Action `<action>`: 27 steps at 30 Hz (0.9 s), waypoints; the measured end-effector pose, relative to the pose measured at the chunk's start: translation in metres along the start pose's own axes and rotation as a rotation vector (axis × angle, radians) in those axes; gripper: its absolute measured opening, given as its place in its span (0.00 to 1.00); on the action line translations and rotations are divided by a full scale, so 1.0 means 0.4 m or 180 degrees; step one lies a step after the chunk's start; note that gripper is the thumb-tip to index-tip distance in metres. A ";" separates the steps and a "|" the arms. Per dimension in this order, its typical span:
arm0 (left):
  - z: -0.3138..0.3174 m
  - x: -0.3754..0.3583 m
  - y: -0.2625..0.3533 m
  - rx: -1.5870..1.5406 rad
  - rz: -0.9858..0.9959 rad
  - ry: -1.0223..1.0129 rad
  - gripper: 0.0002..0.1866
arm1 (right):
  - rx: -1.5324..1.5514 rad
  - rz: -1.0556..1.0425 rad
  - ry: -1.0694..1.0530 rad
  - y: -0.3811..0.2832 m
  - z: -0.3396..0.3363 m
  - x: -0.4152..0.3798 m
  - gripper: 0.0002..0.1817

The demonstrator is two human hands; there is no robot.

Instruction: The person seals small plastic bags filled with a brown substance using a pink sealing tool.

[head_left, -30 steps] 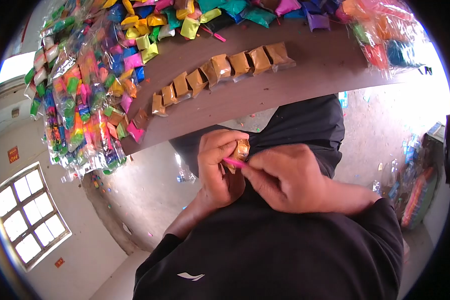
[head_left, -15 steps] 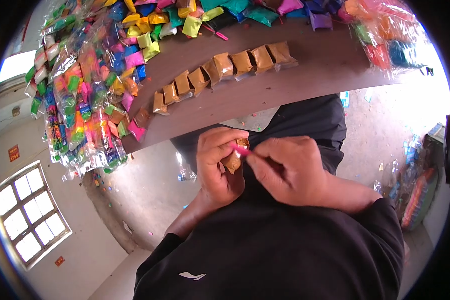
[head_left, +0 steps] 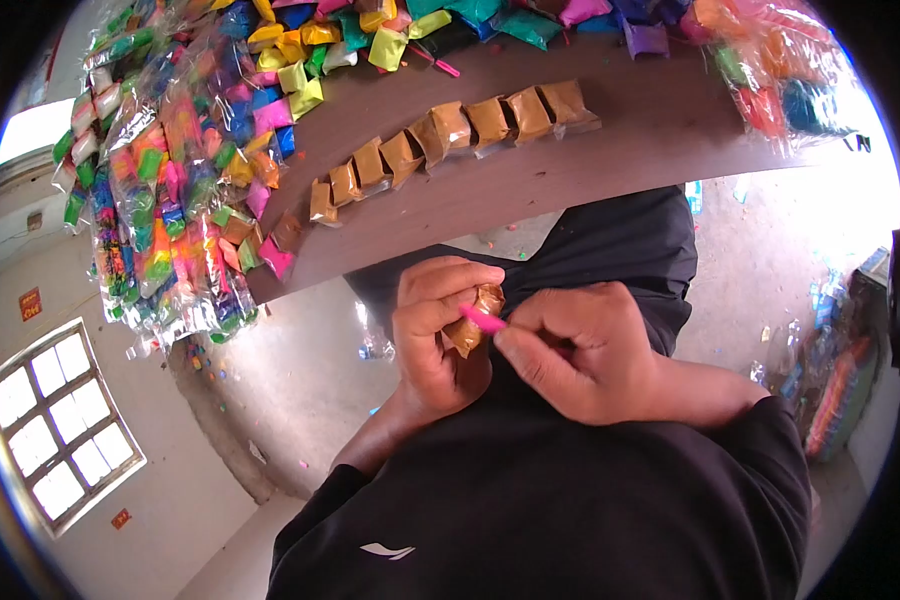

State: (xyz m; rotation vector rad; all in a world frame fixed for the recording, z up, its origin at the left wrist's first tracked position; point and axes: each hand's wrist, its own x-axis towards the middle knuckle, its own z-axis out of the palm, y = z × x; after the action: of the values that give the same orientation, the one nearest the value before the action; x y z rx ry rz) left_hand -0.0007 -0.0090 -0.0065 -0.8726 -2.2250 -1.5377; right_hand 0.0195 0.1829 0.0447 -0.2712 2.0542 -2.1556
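My left hand (head_left: 435, 335) is closed around a small brown clay packet (head_left: 467, 338) in clear shiny wrap, held above my lap. My right hand (head_left: 585, 350) pinches a small bright pink piece (head_left: 484, 319) between thumb and forefinger. The pink piece lies across the face of the packet, its far end close by my left fingers. Beyond my hands, a slightly curved row of similar brown packets (head_left: 451, 127) rests on the dark table (head_left: 630, 130).
Piled clear bags of colourful packets (head_left: 170, 190) cover the table's left side. Loose coloured packets (head_left: 385, 48) line its back, near a thin pink stick (head_left: 446, 68). More bagged packets (head_left: 770, 75) lie at the right end. The table's front edge runs just beyond my hands.
The pink piece has tilted and shows more of its length across the packet. My right hand has shifted slightly down; both hands keep their hold.
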 end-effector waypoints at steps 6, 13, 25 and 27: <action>-0.010 0.014 0.010 0.0059 -0.0029 -0.0106 0.19 | -0.0096 -0.0096 -0.0045 0.005 -0.004 0.003 0.06; -0.014 0.015 0.010 0.0131 0.0055 -0.0141 0.21 | -0.0079 -0.0249 -0.0150 0.004 -0.007 0.000 0.06; -0.028 0.032 0.015 0.0227 0.0098 -0.0218 0.19 | -0.0116 -0.0175 -0.0010 0.004 -0.010 0.006 0.07; -0.023 0.030 0.015 0.0174 0.0080 -0.0237 0.18 | -0.0174 -0.0398 -0.0150 0.006 -0.009 0.002 0.06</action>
State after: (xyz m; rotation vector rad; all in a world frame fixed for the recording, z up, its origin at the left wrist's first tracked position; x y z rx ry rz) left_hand -0.0069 -0.0123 0.0081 -0.9527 -2.2875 -1.4485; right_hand 0.0177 0.1859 0.0423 -0.4643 2.1254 -2.1418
